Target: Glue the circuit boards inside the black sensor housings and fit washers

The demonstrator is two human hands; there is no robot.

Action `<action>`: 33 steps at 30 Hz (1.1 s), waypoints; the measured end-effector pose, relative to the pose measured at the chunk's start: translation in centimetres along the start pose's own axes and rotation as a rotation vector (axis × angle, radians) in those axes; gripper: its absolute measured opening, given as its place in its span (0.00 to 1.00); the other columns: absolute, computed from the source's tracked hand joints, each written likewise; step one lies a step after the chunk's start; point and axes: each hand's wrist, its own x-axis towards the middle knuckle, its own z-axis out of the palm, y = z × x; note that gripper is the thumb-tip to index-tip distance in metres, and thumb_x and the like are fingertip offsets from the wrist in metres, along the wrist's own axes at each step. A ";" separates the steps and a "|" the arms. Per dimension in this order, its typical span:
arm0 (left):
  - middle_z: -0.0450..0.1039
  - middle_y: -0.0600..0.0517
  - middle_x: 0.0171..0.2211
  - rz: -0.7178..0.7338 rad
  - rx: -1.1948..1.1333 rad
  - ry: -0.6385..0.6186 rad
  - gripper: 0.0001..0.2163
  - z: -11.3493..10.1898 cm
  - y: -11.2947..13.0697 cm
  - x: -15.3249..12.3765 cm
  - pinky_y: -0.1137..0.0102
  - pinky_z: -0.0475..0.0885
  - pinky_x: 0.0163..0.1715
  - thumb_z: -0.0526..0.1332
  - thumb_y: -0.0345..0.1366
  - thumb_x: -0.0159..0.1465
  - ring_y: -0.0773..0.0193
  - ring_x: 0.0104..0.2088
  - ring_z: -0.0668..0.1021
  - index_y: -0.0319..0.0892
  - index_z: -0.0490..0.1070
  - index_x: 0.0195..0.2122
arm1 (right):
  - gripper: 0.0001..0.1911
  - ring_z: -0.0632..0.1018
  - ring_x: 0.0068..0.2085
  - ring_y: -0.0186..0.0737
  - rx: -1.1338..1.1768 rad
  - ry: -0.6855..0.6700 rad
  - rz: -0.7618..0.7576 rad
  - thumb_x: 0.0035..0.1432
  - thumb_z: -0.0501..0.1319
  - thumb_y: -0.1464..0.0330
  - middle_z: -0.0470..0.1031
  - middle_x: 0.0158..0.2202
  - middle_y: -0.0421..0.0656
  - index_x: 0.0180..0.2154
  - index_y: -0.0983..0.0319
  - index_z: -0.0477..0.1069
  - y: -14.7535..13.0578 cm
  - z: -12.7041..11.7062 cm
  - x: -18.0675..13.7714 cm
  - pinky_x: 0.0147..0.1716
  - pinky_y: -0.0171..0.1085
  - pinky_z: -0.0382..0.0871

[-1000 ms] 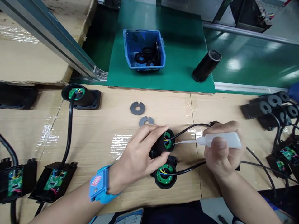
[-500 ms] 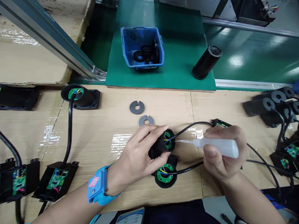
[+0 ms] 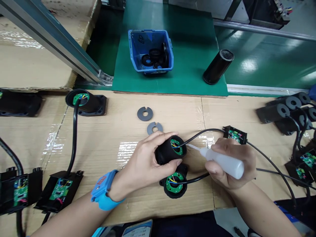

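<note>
My left hand (image 3: 145, 161) is closed around a black cylindrical housing (image 3: 164, 153), whose open end faces right and shows a green ring-shaped circuit board (image 3: 176, 146) with coloured wires. A black cable (image 3: 202, 133) runs out of that end. In my right hand (image 3: 229, 161) is a translucent white squeeze bottle (image 3: 225, 161), its thin nozzle pointing left and ending close to the housing's rim; whether it touches I cannot tell. Just below lies a second black housing (image 3: 174, 192) with its own green board and cable. Two grey notched washers (image 3: 141, 114) rest beyond my left hand.
At the back, a blue bin (image 3: 151, 69) holds black round parts on a green board (image 3: 145, 86). A black cylinder (image 3: 218, 66) stands there too. Housings with cables and opened circuit boxes (image 3: 59, 191) lie left; several foam-ended cylinders (image 3: 280, 113) are at right.
The squeeze bottle has shifted slightly left and tilted, its nozzle now sloping up toward the rim. My left hand has turned the housing a little. More of the small circuit box behind my right hand shows.
</note>
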 end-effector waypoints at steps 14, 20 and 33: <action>0.79 0.49 0.53 -0.065 -0.245 -0.042 0.25 0.6 -1.5 0.5 0.60 0.78 0.55 0.70 0.39 0.61 0.58 0.52 0.81 0.46 0.69 0.59 | 0.19 0.64 0.20 0.30 0.480 0.375 0.692 0.63 0.67 0.52 0.67 0.24 0.37 0.32 0.59 0.71 1.1 0.5 2.0 0.18 0.33 0.58; 0.74 0.46 0.60 0.172 0.060 -0.125 0.24 0.3 -1.3 0.5 0.54 0.74 0.61 0.66 0.40 0.66 0.54 0.61 0.77 0.47 0.65 0.63 | 0.24 0.70 0.24 0.29 0.699 0.413 0.966 0.59 0.69 0.46 0.72 0.27 0.37 0.35 0.61 0.72 2.5 -0.1 2.9 0.22 0.29 0.66; 0.76 0.45 0.45 0.124 0.625 0.150 0.13 -4.5 -3.6 0.5 0.55 0.78 0.49 0.58 0.44 0.72 0.52 0.47 0.79 0.42 0.74 0.47 | 0.22 0.80 0.46 0.38 0.530 0.016 0.697 0.51 0.75 0.59 0.79 0.44 0.43 0.43 0.58 0.69 14.1 7.6 11.3 0.44 0.38 0.77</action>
